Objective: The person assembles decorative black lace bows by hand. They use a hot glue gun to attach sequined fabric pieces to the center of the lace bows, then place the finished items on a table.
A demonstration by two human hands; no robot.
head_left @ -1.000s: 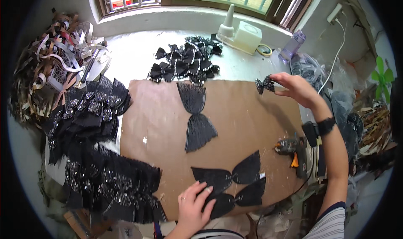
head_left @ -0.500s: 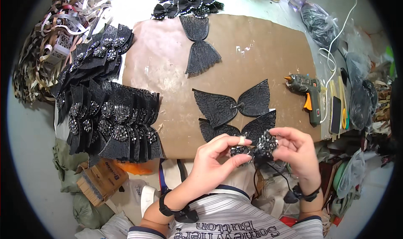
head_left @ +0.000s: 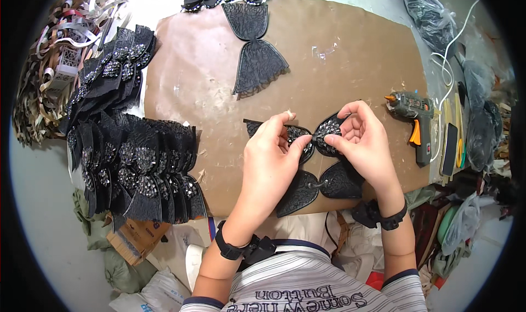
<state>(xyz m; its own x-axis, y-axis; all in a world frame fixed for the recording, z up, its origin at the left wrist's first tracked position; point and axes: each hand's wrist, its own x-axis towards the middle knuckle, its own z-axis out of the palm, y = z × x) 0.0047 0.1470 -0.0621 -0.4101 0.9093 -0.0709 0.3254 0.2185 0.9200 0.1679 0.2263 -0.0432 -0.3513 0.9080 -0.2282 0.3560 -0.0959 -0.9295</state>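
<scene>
Brown sheeting (head_left: 192,81) covers much of the white bench (head_left: 159,2). Bold dark lettering runs upside down across the person's striped shirt (head_left: 329,273); a cardboard box (head_left: 139,235) and a white sack (head_left: 167,290) carry print too small to make out. The beaded bow (head_left: 327,132), black with glittering faceted stones and a narrow centre, is over the upper lace bow (head_left: 251,128); whether they touch cannot be told. The left hand (head_left: 268,164) has its grip round the left loop, thumb near the knot; the grip of the right hand (head_left: 364,142) pinches the right loop between thumb and fingers. A second lace bow (head_left: 341,181) lies just below, dark-edged and patterned.
</scene>
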